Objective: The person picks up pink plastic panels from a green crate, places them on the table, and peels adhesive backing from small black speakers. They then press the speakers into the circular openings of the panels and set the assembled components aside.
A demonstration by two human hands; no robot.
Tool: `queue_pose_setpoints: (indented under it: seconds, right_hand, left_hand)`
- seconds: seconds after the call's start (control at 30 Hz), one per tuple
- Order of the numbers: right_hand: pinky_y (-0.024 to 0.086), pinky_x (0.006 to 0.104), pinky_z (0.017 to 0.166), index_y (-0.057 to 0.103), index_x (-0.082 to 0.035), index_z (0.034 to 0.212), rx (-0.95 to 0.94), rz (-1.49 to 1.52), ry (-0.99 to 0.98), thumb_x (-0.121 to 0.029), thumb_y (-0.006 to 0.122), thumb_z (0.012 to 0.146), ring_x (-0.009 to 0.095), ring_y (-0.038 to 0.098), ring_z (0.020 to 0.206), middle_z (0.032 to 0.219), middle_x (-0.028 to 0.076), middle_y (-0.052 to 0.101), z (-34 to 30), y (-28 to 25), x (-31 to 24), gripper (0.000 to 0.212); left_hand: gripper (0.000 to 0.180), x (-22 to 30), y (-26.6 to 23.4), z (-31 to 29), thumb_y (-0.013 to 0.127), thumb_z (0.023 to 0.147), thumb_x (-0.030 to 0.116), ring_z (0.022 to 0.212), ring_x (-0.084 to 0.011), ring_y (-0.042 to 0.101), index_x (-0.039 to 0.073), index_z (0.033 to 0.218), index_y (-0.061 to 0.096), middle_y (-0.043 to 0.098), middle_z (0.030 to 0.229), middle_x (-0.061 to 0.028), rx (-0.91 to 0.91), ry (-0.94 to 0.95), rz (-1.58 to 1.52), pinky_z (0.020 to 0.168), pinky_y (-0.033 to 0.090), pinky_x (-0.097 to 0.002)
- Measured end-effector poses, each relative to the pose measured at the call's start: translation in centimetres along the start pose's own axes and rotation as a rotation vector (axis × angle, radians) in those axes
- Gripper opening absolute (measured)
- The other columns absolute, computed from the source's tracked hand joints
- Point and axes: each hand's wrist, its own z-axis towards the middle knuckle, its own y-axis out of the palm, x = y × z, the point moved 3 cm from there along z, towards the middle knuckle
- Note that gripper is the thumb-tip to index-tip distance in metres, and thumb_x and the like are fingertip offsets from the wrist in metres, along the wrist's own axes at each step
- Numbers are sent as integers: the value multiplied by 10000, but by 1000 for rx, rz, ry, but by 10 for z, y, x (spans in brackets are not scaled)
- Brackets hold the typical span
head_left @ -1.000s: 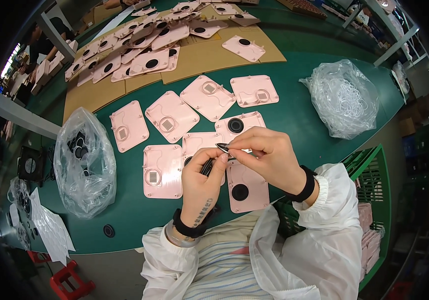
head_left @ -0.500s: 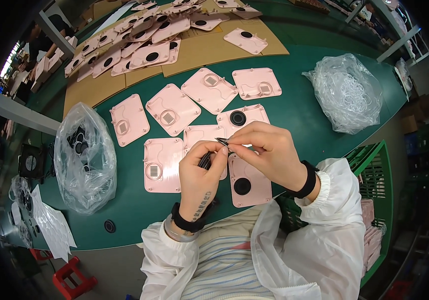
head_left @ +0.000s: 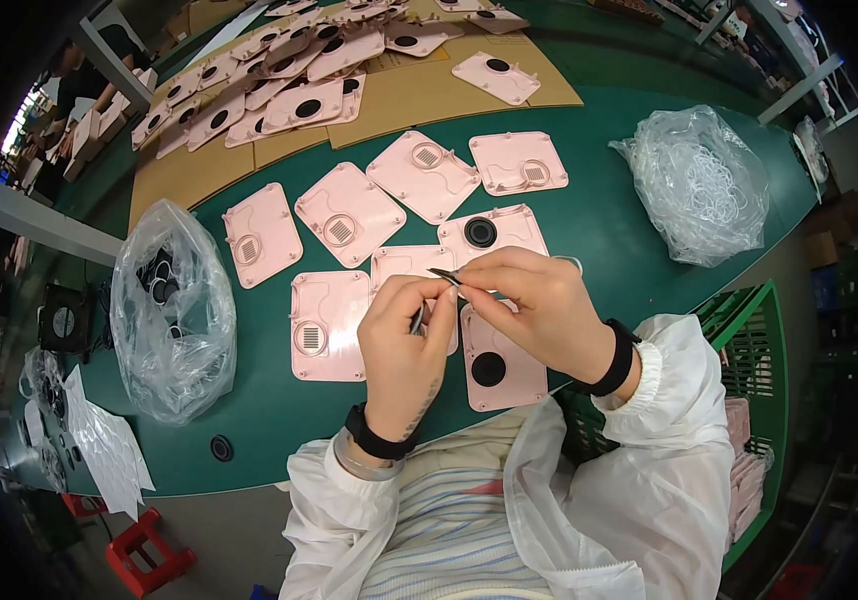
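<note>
Clock positions read around the hands

Writing: row of dark characters on the inner left wrist [head_left: 422,412], too small to read

Materials: pink panels [head_left: 349,208], hard shiny plastic, squarish, rounded corners, small posts near corners, raised ring around a slotted grille; the ones at 1 and 5 o'clock carry round black discs [head_left: 481,233]; one sits partly under the hands, others at 8 o'clock and from 10 to 1; bench [head_left: 599,185] smooth, green; brown cardboard [head_left: 404,115] at 11 o'clock under a heap of more panels with black discs; crinkly clear bag [head_left: 172,360] at 9 with dark parts inside; second clear bag [head_left: 694,190] at 2, full of thin white rings; loose black disc [head_left: 222,448] and shiny white sheet [head_left: 109,440] at 8; green crate [head_left: 771,400], slotted plastic, between 3 and 4

Hands: left hand [head_left: 399,335] and right hand [head_left: 544,300] nearly closed, fingertips meeting, both pinching a small black piece [head_left: 443,274] above the panels; another dark bit shows inside the left hand's curled fingers, cannot tell what; pale ring [head_left: 574,262] just past the right hand at 2, cannot tell if held
</note>
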Motion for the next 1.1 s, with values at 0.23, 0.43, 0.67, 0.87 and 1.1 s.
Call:
queue_pose_setpoints:
  seconds: [0.23, 0.43, 0.67, 0.87, 1.1]
  right_hand:
    - [513, 271, 559, 677, -28, 864, 65, -161, -113, -51, 704, 760, 207, 634, 621, 817, 70, 653, -2, 1, -7, 110]
    - [516, 239, 660, 638, -6, 948, -117, 420, 650, -4, 696, 782, 107, 621, 711, 894, 30, 641, -1, 0, 24, 176]
    - [463, 233, 747, 570, -1, 1077, -37, 924, 412, 26, 632, 820, 87, 543, 900, 1119, 58, 540, 2, 8, 14, 266]
    - [483, 261, 751, 593, -21, 1014, -142, 784, 241, 70, 643, 779, 133, 572, 905, 1087, 89, 558, -2, -19, 23, 257]
    - [502, 262, 646, 635, -26, 858, -249, 115, -227, 92, 684, 728, 164, 627, 819, 926, 98, 623, 6, -5, -18, 182]
  left_hand:
    - [75, 16, 2, -2, 657, 799, -22, 629, -136, 558, -27, 868, 629, 606, 808, -84, 24, 259, 269, 569, 441, -267]
    - [56, 11, -2, -2, 651, 810, -10, 608, -105, 516, -30, 858, 630, 595, 792, -65, -17, -27, 39, 550, 412, -243]
    - [70, 3, -2, -5, 641, 848, 25, 590, -64, 454, -35, 880, 626, 583, 784, -32, -113, -132, -104, 537, 359, -194]
    - [94, -3, -11, -14, 584, 902, 80, 661, -44, 417, -8, 894, 616, 546, 799, -21, -182, -695, -721, 497, 288, -184]
    - [99, -7, -29, -34, 576, 908, 96, 671, -60, 407, 0, 911, 599, 571, 842, -44, -145, -849, -966, 489, 276, -179]
